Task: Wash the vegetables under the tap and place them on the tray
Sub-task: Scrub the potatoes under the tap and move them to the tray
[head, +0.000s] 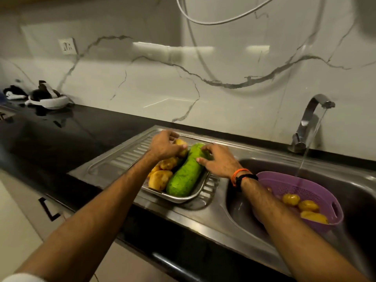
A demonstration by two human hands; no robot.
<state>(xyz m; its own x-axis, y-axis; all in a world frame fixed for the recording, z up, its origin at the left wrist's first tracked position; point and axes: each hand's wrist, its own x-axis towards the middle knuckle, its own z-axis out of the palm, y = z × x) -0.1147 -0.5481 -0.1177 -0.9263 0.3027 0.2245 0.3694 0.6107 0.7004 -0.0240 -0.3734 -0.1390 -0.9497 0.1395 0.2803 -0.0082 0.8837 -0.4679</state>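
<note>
1. Steel tray (198, 192) on the sink's ribbed drainboard (130, 153), beside the black counter (85, 131); long green gourd (186, 171) lying lengthwise in it, several yellow-brown potatoes (158, 180) packed along its left side.
2. Left hand (164, 146) curled over one potato (181, 143) at the tray's far end, fingers grasping it, seemingly setting it down; right hand (218, 162) spread with loose fingers, resting on the gourd's far end, no full grip visible.
3. Purple colander (323, 197) in the sink basin (358, 192), three more potatoes (305, 206) inside; tap (313, 112) running, stream falling onto the colander's far rim.
4. Judged stage: placing washed pieces; colander batch left to bring across.
5. Risks from here:
   - Tray crowded; a potato perched on the pile or on the gourd's rounded flank likely to roll over the low rim onto the drainboard or into the basin.
   - Wet skins slippery; a loose pinch enough to drop a potato.
   - Pressing down on the gourd's far end could rock it and shove the potatoes beside it.
   - Right forearm crossing just above the colander rim; a careless pull back could tip it.
   - Unattended stream splashing off the colander, wetting the counter.
</note>
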